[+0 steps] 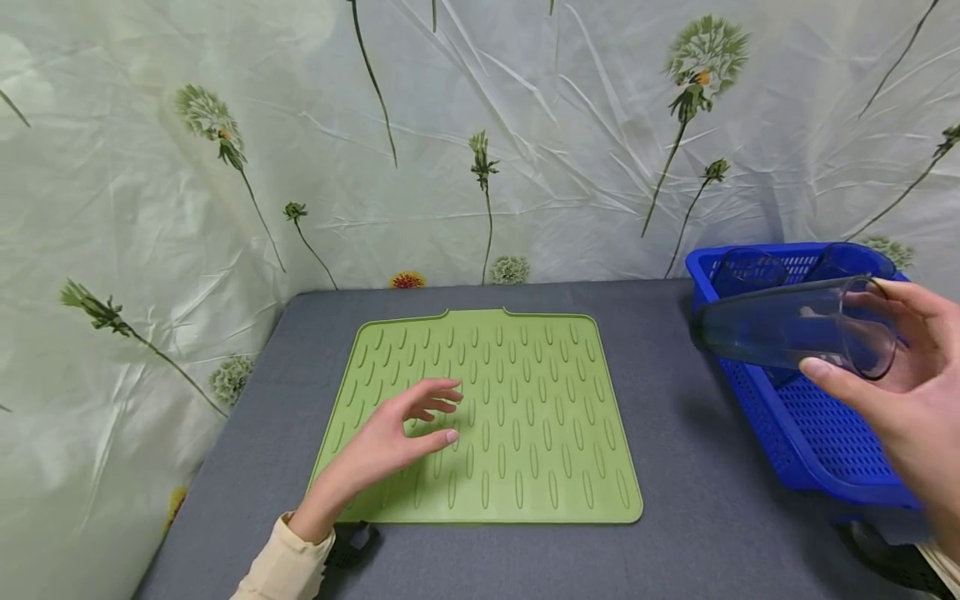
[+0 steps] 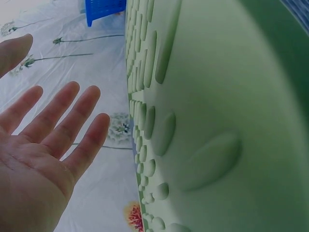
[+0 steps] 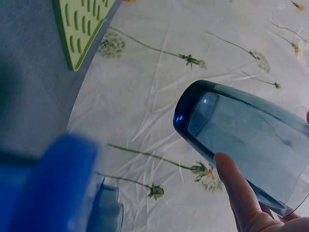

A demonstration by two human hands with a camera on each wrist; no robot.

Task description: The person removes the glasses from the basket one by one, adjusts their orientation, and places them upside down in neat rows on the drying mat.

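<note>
In my right hand point(image 1: 918, 367) is a tall bluish drinking glass point(image 1: 780, 325), gripped near its rim. It lies nearly sideways above the blue basket point(image 1: 798, 462), its thick base pointing left. The right wrist view shows the same glass point(image 3: 251, 140) with the thumb along its side. My left hand point(image 1: 401, 433) hovers over the green drying mat point(image 1: 525, 417), fingers loosely bent and holding nothing. In the left wrist view the left hand's palm and spread fingers point(image 2: 63, 130) stand beside the ridged mat point(image 2: 212, 96).
More glasses point(image 1: 851, 260) stand in the basket's far end, partly hidden by the held glass. A grey cloth point(image 1: 667, 542) covers the table. Behind it hangs a pale sheet point(image 1: 570, 167) printed with dandelions.
</note>
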